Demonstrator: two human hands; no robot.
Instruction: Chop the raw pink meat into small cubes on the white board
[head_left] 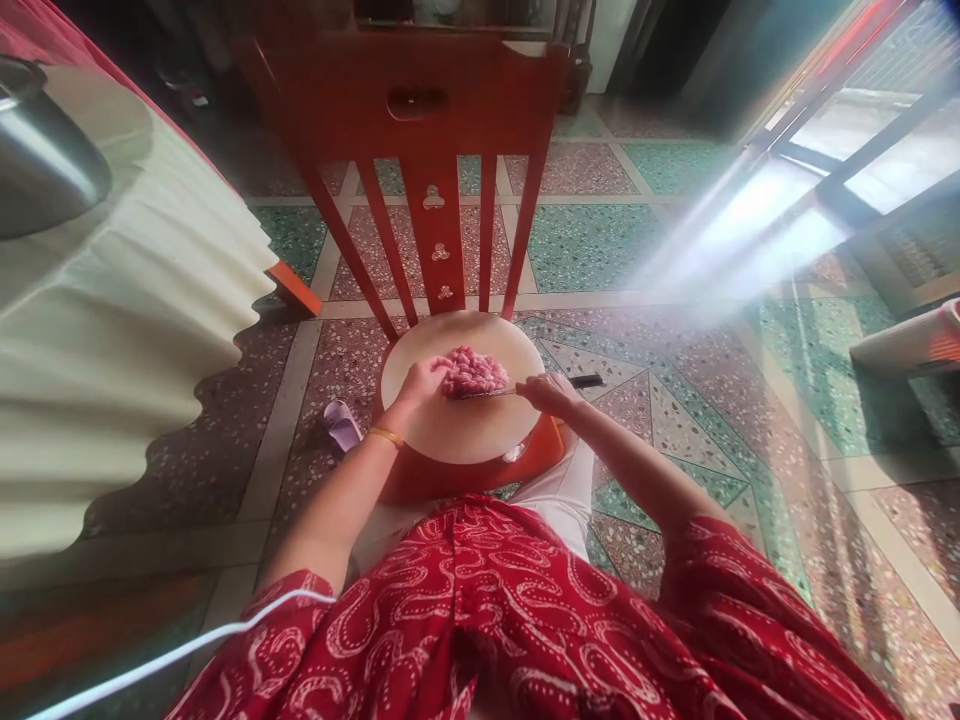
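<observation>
A heap of chopped pink meat (474, 368) lies on a round, pale cutting board (465, 440), which rests on the seat of a reddish wooden chair (431, 130). My right hand (551, 393) is closed round a knife (586, 381), whose black handle end sticks out to the right. Its blade reaches left along the near edge of the meat. At the left side of the heap is my left hand (426, 382), fingers drawn together against the meat. Whether a piece is pinched in them is hard to make out.
To the left stands a table with a cream, wavy-edged cloth (150, 330) and a metal pot (49, 150). A purple slipper (343, 425) lies on the tiled floor left of the chair. Bright light enters through a doorway (847, 150) at the right.
</observation>
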